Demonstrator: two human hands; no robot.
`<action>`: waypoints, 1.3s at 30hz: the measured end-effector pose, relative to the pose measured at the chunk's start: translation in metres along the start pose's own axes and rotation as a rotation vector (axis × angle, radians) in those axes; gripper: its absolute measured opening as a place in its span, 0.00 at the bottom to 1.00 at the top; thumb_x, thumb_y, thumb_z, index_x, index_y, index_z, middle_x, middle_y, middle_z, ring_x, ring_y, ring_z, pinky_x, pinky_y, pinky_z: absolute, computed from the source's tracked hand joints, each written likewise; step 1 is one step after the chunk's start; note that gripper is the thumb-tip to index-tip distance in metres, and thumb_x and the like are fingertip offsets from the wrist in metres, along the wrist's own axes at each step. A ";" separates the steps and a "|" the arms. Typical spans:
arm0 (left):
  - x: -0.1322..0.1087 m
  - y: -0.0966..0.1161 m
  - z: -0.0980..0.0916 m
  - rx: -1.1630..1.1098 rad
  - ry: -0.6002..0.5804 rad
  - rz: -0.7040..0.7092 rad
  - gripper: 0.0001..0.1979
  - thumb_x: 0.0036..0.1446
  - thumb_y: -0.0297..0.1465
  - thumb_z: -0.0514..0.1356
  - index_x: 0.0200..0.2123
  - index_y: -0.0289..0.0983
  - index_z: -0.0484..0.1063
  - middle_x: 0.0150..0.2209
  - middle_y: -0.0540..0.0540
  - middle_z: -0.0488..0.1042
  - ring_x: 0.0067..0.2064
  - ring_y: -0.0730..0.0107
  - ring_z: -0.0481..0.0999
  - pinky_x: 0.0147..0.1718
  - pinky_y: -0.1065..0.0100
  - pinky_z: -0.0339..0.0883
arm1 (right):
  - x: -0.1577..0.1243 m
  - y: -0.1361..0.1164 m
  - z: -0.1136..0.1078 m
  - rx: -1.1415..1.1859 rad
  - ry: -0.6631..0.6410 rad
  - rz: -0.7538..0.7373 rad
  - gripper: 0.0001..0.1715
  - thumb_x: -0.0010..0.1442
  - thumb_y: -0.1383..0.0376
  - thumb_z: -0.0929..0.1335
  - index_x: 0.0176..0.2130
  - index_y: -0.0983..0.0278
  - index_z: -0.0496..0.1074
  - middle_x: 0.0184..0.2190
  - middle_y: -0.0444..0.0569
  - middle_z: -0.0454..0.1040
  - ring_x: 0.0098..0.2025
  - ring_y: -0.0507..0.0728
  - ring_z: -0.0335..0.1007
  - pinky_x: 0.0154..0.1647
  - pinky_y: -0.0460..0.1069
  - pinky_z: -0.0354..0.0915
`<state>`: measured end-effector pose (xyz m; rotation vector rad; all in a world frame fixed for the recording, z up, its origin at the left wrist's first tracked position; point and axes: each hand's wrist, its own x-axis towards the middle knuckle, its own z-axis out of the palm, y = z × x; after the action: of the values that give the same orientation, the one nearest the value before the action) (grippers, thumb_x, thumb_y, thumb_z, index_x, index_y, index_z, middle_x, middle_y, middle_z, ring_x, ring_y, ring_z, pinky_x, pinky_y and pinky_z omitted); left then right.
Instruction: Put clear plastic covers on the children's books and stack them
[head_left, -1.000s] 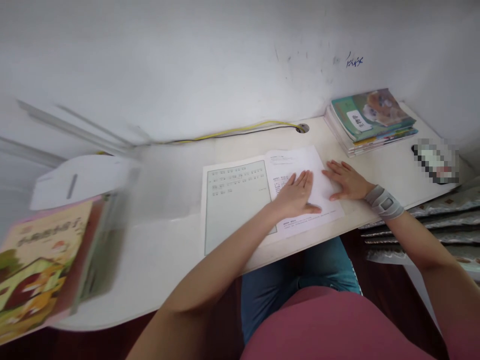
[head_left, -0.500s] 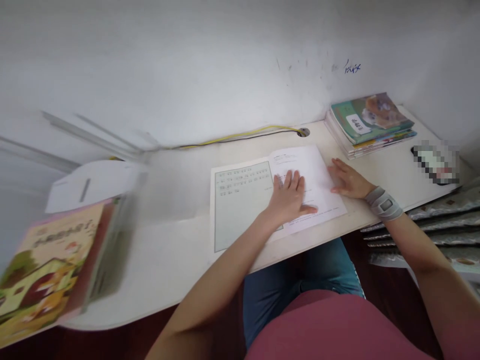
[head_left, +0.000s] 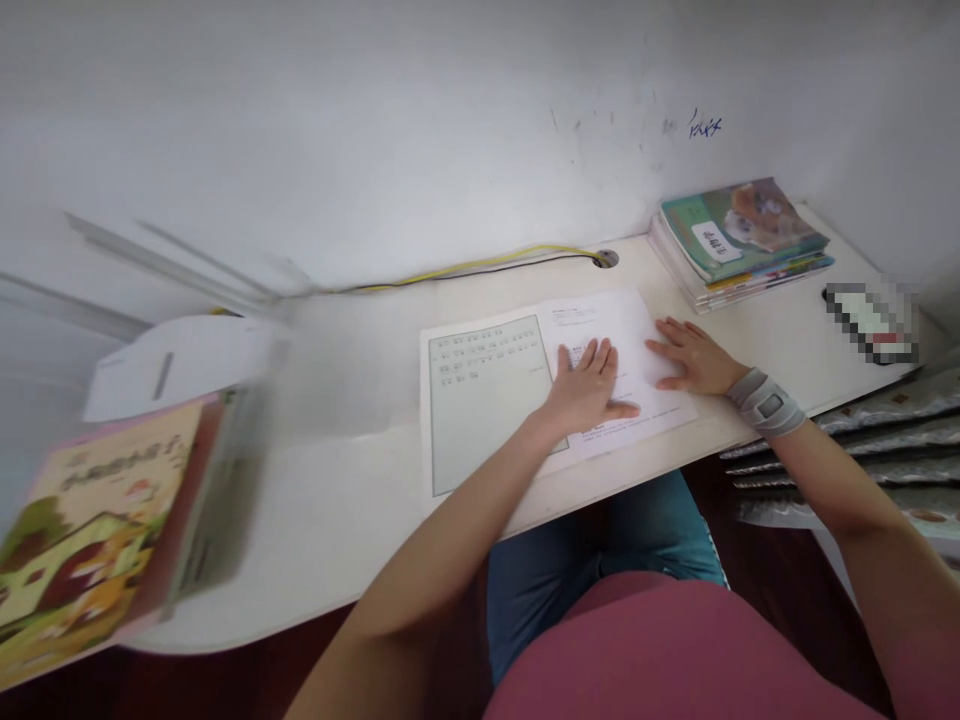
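An open booklet (head_left: pixel 487 400) lies flat on the white desk (head_left: pixel 337 500), its left page greenish with printed lines, its right page white. My left hand (head_left: pixel 589 385) rests palm down on the right page near the fold, fingers stretched out. My right hand (head_left: pixel 690 355) lies flat on the right edge of the same page, fingers out, with a grey band round the wrist. Neither hand holds anything.
A stack of colourful books (head_left: pixel 742 240) sits at the desk's back right corner. A yellow cable (head_left: pixel 480 262) runs along the wall to a hole in the desk. Blurred picture books (head_left: pixel 105 520) and a white object (head_left: pixel 180 360) stand at the left. A dark item (head_left: pixel 870 320) lies far right.
My left hand has slid a little left along the right page toward the fold and back. My right hand has stayed at the page's right edge. The view has shifted slightly.
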<state>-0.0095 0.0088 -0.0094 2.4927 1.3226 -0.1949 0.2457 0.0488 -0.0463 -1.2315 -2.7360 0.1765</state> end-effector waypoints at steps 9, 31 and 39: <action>0.006 0.003 0.002 -0.005 0.014 0.012 0.50 0.55 0.58 0.48 0.68 0.28 0.40 0.69 0.28 0.37 0.69 0.41 0.37 0.61 0.35 0.29 | 0.000 -0.001 -0.004 0.004 -0.040 -0.011 0.43 0.56 0.41 0.64 0.63 0.57 0.59 0.67 0.55 0.53 0.68 0.67 0.44 0.64 0.67 0.46; -0.131 -0.097 0.032 -0.370 0.569 -0.589 0.37 0.61 0.42 0.52 0.66 0.28 0.45 0.67 0.25 0.47 0.67 0.43 0.51 0.60 0.44 0.54 | -0.004 -0.031 -0.006 -0.051 0.021 -0.064 0.34 0.60 0.44 0.62 0.61 0.55 0.64 0.68 0.54 0.51 0.69 0.70 0.41 0.61 0.72 0.46; -0.130 -0.094 0.017 -0.757 0.873 -0.590 0.38 0.58 0.44 0.57 0.67 0.39 0.46 0.68 0.34 0.48 0.65 0.50 0.58 0.59 0.50 0.58 | -0.006 -0.041 0.001 -0.063 -0.020 -0.058 0.35 0.61 0.44 0.61 0.62 0.54 0.62 0.67 0.55 0.53 0.68 0.70 0.45 0.60 0.73 0.46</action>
<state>-0.1595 -0.0493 -0.0109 1.4882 1.9166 1.1573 0.2196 0.0176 -0.0409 -1.1700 -2.8106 0.0978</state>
